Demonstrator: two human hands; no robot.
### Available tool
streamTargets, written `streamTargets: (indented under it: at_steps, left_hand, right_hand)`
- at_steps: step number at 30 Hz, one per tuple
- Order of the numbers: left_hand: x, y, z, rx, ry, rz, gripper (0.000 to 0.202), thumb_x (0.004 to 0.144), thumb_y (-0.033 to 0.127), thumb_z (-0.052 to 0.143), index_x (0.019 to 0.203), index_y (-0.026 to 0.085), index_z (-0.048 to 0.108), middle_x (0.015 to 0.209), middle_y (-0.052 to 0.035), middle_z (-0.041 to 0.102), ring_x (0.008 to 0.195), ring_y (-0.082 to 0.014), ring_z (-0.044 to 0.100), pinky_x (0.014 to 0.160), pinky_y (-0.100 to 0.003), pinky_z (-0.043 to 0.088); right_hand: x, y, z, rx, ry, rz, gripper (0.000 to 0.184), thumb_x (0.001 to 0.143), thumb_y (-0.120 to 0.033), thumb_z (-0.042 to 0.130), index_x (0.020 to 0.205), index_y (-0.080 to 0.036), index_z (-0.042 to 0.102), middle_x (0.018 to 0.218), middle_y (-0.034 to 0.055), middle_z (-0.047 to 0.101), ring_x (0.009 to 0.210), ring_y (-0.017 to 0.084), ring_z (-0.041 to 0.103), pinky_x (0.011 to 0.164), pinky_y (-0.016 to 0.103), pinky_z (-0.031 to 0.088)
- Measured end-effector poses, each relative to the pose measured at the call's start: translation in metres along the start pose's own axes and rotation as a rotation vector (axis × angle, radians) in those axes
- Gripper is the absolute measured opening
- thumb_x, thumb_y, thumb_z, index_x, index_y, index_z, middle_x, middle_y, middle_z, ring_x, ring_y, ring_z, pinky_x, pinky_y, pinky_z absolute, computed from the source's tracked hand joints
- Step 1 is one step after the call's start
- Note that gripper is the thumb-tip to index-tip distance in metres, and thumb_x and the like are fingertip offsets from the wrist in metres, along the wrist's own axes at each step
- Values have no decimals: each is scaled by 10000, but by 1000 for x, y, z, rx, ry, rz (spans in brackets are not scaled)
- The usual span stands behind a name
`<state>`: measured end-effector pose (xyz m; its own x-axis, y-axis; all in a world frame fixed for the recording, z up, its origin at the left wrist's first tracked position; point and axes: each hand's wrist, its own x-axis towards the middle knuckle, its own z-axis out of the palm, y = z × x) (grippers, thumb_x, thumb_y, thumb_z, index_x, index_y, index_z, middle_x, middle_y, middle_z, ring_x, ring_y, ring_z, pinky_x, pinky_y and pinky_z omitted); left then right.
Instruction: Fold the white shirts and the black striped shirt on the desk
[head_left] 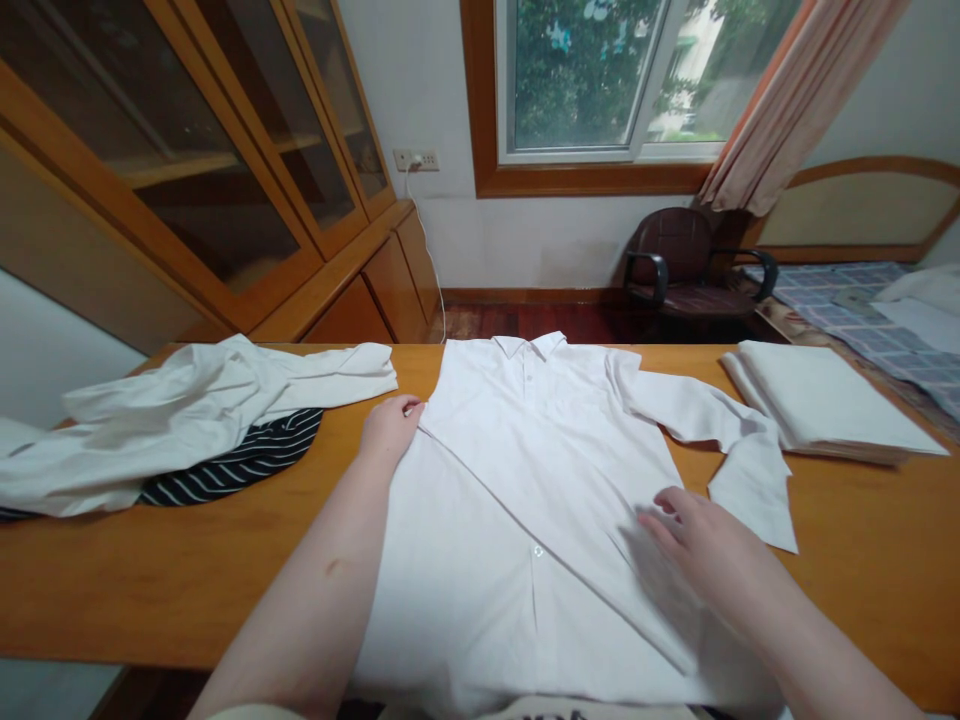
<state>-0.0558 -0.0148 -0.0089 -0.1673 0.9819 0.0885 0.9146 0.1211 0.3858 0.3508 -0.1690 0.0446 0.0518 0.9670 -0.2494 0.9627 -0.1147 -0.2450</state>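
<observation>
Observed wooden table [112, 590] beneath white shirt [517, 450], spread fairly flat, front side facing up. Logged crumpled white garment [187, 400] left of shirt, folded white stack [832, 395] right of it. Noted left hand [390, 430] pinching shirt's left edge; right hand [697, 530] loosely curled over shirt's right side, gripping nothing.

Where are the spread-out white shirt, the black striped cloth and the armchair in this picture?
Spread-out white shirt [551, 475], head view: the middle of its body.
Black striped cloth [240, 460], head view: its uncovered part.
Armchair [673, 248], head view: the backrest.
</observation>
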Motion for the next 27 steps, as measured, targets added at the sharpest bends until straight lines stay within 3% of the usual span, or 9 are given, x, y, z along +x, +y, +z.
streamTargets:
  at_steps: [3,7,9,14,17,22,27]
  left_hand:
    - [2,2,3,30,-1,11,281,818,378,483,916,208,684,977,-55,697,920,-222,615,794,-303,448]
    - [4,-2,6,1,13,-11,261,817,389,488,872,209,669,940,-50,694,880,-213,616,758,-294,445]
    - [5,-4,7,-13,7,-28,262,823,395,480,864,211,662,928,-48,694,867,-211,617,742,-290,445]
    - [8,-10,7,59,-1,-93,280,857,350,418,878,207,658,942,-78,694,879,-235,618,741,-314,445]
    - [9,-13,6,85,13,-135,299,866,350,400,893,202,658,954,-92,692,881,-246,617,741,-323,444]
    - [9,-7,5,-29,8,32,335,875,420,400,934,217,659,966,-51,690,909,-199,606,787,-276,437]
    - [9,0,12,-3,15,17,248,807,407,507,879,231,666,925,-28,690,885,-198,600,763,-280,428]
  right_hand:
    - [14,-27,1,81,-13,-336,416,883,-487,427,1118,-195,608,1212,133,599,1070,270,581,900,390,443]
    - [48,-52,22,60,-55,-678,629,887,-539,428,1414,-197,387,1488,117,337,1371,268,289,1107,454,254]
    - [65,-54,36,1,-67,-698,704,882,-578,411,1446,-164,330,1515,138,263,1403,277,202,1126,490,186]
    - [82,-44,56,-57,-42,-709,686,906,-574,357,1474,-201,263,1527,113,221,1410,258,177,1132,503,146]
    - [80,-40,58,-66,-20,-705,678,908,-568,360,1479,-219,248,1532,94,212,1410,251,177,1134,497,149]
    - [79,-42,57,-63,-23,-694,663,906,-550,383,1475,-231,260,1528,86,231,1408,250,188,1132,501,154]
    - [80,-42,55,-52,-39,-686,667,901,-558,387,1470,-227,274,1530,79,225,1409,245,188,1134,489,154]
